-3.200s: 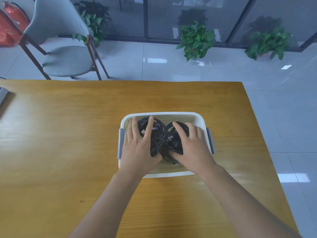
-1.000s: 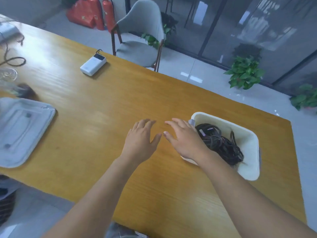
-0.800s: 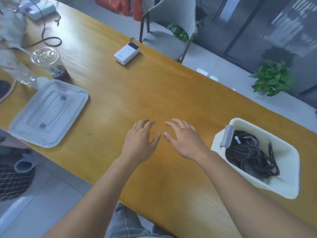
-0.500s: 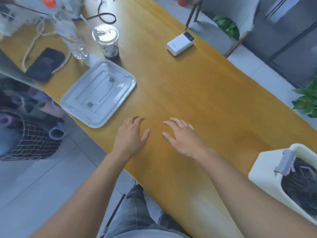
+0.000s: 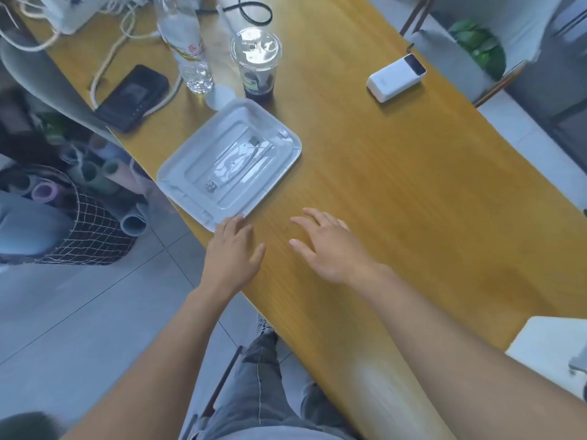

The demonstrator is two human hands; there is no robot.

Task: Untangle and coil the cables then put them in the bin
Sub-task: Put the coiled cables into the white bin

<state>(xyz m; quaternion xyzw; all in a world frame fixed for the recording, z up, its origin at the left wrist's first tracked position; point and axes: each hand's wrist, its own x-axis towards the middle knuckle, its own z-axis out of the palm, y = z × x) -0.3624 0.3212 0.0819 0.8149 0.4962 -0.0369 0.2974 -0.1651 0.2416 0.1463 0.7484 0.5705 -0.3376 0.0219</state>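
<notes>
The white bin (image 5: 546, 347) shows only as a corner at the lower right edge; the cables in it are out of view. A flat translucent bin lid (image 5: 230, 161) lies on the wooden table (image 5: 397, 185) near its front edge. My left hand (image 5: 230, 260) is open, palm down, its fingertips at the lid's near corner. My right hand (image 5: 330, 246) is open too, fingers spread above the bare table just right of the lid. Neither hand holds anything.
Behind the lid stand a plastic cup with a dark drink (image 5: 257, 63) and a water bottle (image 5: 187, 46). A black phone (image 5: 133, 96) and white cords lie to the left, a white power bank (image 5: 397, 77) at the far right. A netted basket of rolls (image 5: 73, 214) sits on the floor.
My view has swung left, away from the bin, which slid to the lower right edge. Both hands left the cables in the bin and moved left over the table to the lid.
</notes>
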